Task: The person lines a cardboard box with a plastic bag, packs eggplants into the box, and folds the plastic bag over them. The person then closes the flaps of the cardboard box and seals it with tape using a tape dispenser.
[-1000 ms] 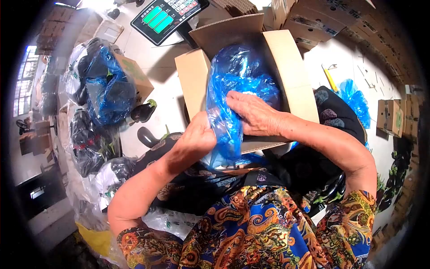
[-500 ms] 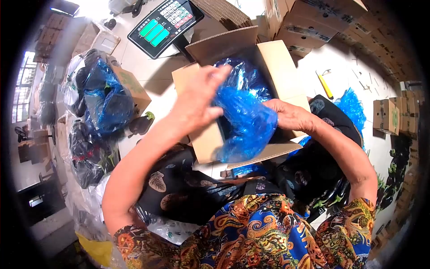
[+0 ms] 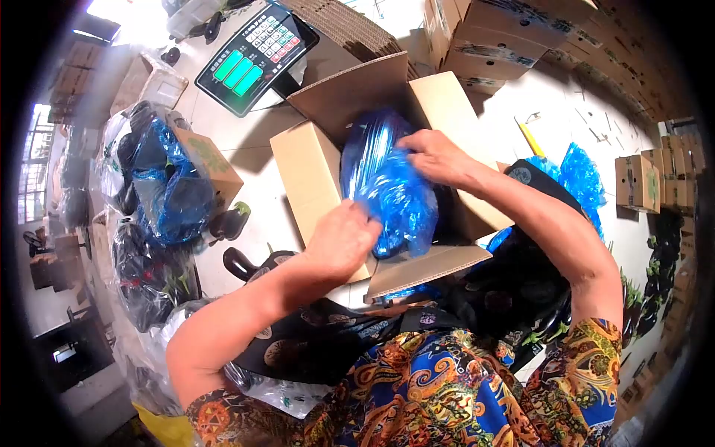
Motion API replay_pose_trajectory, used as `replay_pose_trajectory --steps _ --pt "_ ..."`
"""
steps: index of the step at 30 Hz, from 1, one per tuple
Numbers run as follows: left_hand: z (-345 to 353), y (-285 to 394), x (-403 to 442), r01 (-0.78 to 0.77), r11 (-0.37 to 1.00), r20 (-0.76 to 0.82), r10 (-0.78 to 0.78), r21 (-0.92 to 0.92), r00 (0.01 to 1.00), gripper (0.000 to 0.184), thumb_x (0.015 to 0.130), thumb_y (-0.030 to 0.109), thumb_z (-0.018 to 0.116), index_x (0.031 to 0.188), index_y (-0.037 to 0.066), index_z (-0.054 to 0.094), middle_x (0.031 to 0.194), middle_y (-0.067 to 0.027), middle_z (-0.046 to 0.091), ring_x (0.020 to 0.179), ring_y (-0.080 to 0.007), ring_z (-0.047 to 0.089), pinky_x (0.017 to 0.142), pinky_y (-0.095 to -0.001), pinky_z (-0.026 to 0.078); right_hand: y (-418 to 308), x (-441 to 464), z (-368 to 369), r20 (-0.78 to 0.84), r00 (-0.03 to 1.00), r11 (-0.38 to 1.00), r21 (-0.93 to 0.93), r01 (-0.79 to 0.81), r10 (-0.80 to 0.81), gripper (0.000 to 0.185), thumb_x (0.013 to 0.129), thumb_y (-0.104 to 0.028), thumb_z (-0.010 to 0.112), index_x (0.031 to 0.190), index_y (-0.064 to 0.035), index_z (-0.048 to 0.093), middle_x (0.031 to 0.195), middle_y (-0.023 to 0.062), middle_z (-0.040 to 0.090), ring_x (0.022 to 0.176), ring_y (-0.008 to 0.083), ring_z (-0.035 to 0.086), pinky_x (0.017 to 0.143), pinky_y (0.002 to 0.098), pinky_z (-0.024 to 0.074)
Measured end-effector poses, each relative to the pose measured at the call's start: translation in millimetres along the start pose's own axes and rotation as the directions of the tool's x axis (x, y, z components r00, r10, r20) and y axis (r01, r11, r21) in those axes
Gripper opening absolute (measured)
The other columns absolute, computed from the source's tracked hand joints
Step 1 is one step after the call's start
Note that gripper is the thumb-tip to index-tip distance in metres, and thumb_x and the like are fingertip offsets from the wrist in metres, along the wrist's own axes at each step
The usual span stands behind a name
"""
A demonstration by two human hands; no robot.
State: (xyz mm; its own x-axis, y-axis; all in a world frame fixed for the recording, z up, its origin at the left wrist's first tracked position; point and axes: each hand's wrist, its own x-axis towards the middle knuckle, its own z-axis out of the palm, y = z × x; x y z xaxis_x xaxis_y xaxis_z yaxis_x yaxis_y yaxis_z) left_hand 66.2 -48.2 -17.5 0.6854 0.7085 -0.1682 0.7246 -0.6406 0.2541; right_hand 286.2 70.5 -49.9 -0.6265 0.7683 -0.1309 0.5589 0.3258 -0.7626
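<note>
An open cardboard box (image 3: pixel 307 173) stands in front of me with its flaps folded outward. Blue plastic film, seemingly a bag (image 3: pixel 398 205), lines it and bunches up in its middle; what lies under the film is hidden. At the film's near left edge, my left hand (image 3: pixel 344 237) has its fingers closed on the plastic. My right hand (image 3: pixel 438 156) pinches the film at the upper right, inside the box's right flap.
A scale display (image 3: pixel 257 58) stands behind the box at the left. A second box with blue film (image 3: pixel 170 182) and a loose eggplant (image 3: pixel 229 221) lie to the left. Stacked cartons (image 3: pixel 506 45) rise at the back right. A yellow-handled tool (image 3: pixel 529 138) lies on the floor.
My left hand has come down from the film's upper left to its near left edge and closed on it. My right hand has moved up and left. The film is drawn flatter.
</note>
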Motion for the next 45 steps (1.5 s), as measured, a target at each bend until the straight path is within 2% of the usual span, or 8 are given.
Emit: replay_pose_trajectory --steps 7,13,19,25,30,36,39,45 --pt "17 -12 19 0.023 0.871 -0.214 -0.146 -0.491 0.966 0.028 0.077 0.005 0.058 0.103 0.009 0.067 0.097 -0.0159 0.065 0.096 -0.0374 0.062 0.083 -0.0463 0.049 -29 57 33 0.359 0.931 0.916 0.349 -0.195 0.062 0.027 0.082 -0.022 0.06 0.098 -0.0047 0.073 0.091 0.0123 0.073 0.086 0.0229 0.068 0.081 0.0351 0.0528" --pt "7 -25 34 -0.144 0.989 -0.343 0.131 -0.013 0.93 0.029 0.076 0.002 0.056 0.103 0.006 0.065 0.089 -0.0169 0.065 0.09 -0.0354 0.064 0.08 -0.0469 0.053 -38 61 23 0.421 0.894 0.624 0.66 -0.418 0.154 0.028 0.096 -0.02 0.051 0.114 -0.0033 0.065 0.115 0.0088 0.064 0.111 0.0176 0.056 0.098 0.0294 0.0426" --pt "18 -65 46 -0.011 0.974 -0.431 -0.09 -0.227 0.898 0.007 0.077 0.001 0.059 0.083 0.001 0.058 0.075 -0.0207 0.063 0.067 -0.0364 0.064 0.06 -0.047 0.051 -42 36 -11 -0.471 0.874 0.983 0.064 0.173 -0.123 0.024 0.09 -0.022 0.059 0.097 0.0003 0.065 0.089 0.0194 0.069 0.084 0.0366 0.067 0.076 0.0426 0.0533" --pt "-21 -90 74 0.611 0.278 0.461 -0.452 -0.741 0.764 0.016 0.086 0.011 0.068 0.081 -0.003 0.063 0.069 -0.0099 0.065 0.055 -0.0162 0.063 0.051 -0.0303 0.053 -36 -7 20 0.055 0.831 0.715 -0.481 0.507 -0.553 0.022 0.085 -0.026 0.067 0.096 -0.0085 0.06 0.096 0.006 0.063 0.103 0.0249 0.057 0.084 0.0391 0.0421" --pt "-31 -106 69 0.357 0.893 -0.022 -0.377 -0.275 0.926 0.02 0.085 0.021 0.065 0.092 0.002 0.066 0.079 -0.0185 0.067 0.071 -0.0295 0.068 0.066 -0.0381 0.054 -26 15 49 0.138 0.846 0.709 -0.486 0.511 -0.514 0.026 0.087 -0.024 0.063 0.1 -0.0017 0.063 0.109 0.0121 0.062 0.107 0.0272 0.056 0.093 0.04 0.0409" --pt "-77 -90 40 0.246 0.891 -0.461 -0.414 -0.381 0.785 0.015 0.084 0.008 0.062 0.097 0.002 0.067 0.094 -0.0164 0.068 0.087 -0.0328 0.066 0.078 -0.039 0.052 -31 44 75 0.185 0.848 0.615 -0.614 0.494 -0.496 0.017 0.075 -0.019 0.06 0.062 -0.0097 0.064 0.068 0.0043 0.061 0.075 0.0222 0.057 0.081 0.0358 0.04" --pt "-64 -83 47 0.326 0.932 -0.669 -0.14 0.161 0.73 0.052 0.081 0.006 0.067 0.131 0.007 0.053 0.124 -0.0165 0.058 0.116 -0.0337 0.055 0.098 -0.0416 0.042 -28 41 80 0.152 0.863 0.657 -0.589 0.471 -0.482 0.018 0.076 -0.021 0.06 0.063 -0.009 0.064 0.068 0.0049 0.06 0.074 0.022 0.057 0.08 0.0357 0.0392" --pt "-72 -100 73 0.198 0.958 -0.438 -0.272 -0.207 0.857 0.031 0.09 0.015 0.061 0.119 0.005 0.062 0.108 -0.0164 0.064 0.1 -0.0331 0.062 0.083 -0.0384 0.049 -37 35 83 0.193 0.887 0.593 -0.682 0.429 -0.419 0.014 0.078 -0.019 0.059 0.079 -0.0078 0.067 0.081 0.0084 0.061 0.084 0.023 0.057 0.085 0.0372 0.0379"
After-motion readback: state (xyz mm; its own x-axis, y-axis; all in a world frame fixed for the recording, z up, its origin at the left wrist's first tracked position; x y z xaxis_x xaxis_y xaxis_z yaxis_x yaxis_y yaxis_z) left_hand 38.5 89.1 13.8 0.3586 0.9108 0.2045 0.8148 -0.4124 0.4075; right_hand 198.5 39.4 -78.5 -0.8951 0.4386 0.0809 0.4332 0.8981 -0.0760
